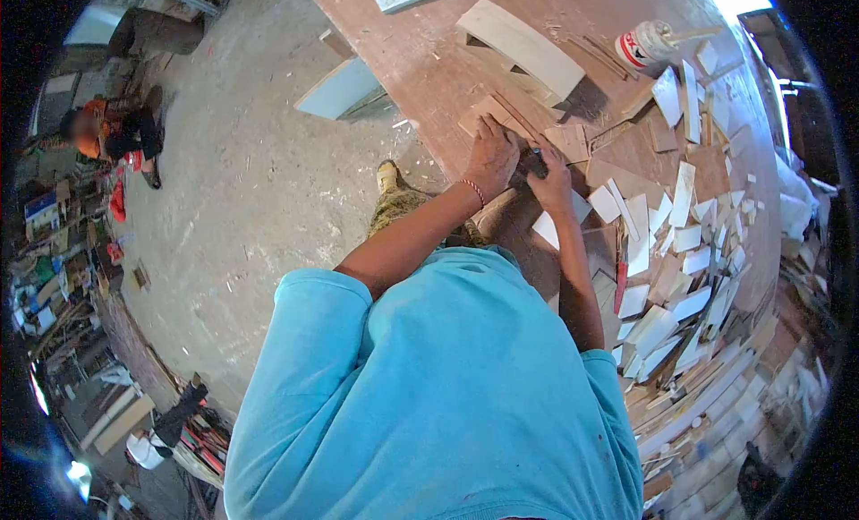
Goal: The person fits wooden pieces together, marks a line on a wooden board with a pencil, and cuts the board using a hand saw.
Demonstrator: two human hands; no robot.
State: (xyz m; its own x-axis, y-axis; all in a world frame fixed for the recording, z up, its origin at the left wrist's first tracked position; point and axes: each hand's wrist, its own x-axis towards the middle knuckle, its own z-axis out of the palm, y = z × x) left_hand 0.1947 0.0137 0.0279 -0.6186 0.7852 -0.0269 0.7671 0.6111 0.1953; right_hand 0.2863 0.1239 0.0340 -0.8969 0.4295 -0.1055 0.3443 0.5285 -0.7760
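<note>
My left hand (pixel 493 155), with a beaded bracelet at the wrist, holds down a flat brown wooden piece (pixel 478 115) at the table's edge, its fingers bent over it. Close by on the right, my right hand (pixel 552 182) has its fingers closed near a thin wooden strip (pixel 514 111) lying across the piece. Something small and dark shows at its fingertips, too small to name. A small wooden block (pixel 567 142) lies just beyond the right hand.
A pale curved wooden part (pixel 523 50) and a white tub (pixel 644 46) stand on the table (pixel 403 37). Offcuts (pixel 689 238) are heaped at right, with a red-handled tool (pixel 620 287) beside them. A panel (pixel 340 89) leans at left. Another person (pixel 125 135) sits far left.
</note>
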